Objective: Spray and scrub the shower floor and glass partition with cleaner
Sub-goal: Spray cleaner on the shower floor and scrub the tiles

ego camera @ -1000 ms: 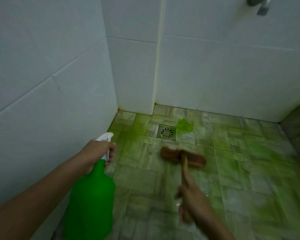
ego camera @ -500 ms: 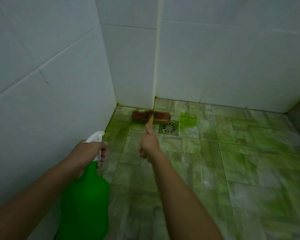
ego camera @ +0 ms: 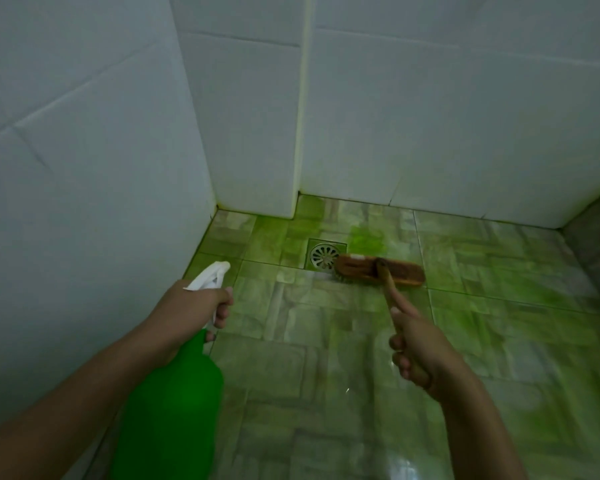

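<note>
Green spray bottle (ego camera: 168,403) with white trigger head (ego camera: 210,275), held upright-ish at lower left, nozzle aimed forward toward the floor corner by the left wall. Wooden scrub brush (ego camera: 381,270) with long handle (ego camera: 390,292), head flat on the floor, bristles down, left end touching the edge of the round metal drain (ego camera: 323,255), handle angled back and to the right. Shower floor (ego camera: 326,341) of pale marbled tiles, wet and glossy, streaked with bright green cleaner; densest green patch (ego camera: 366,239) just beyond the brush head, more along the wall edges and at far right.
</note>
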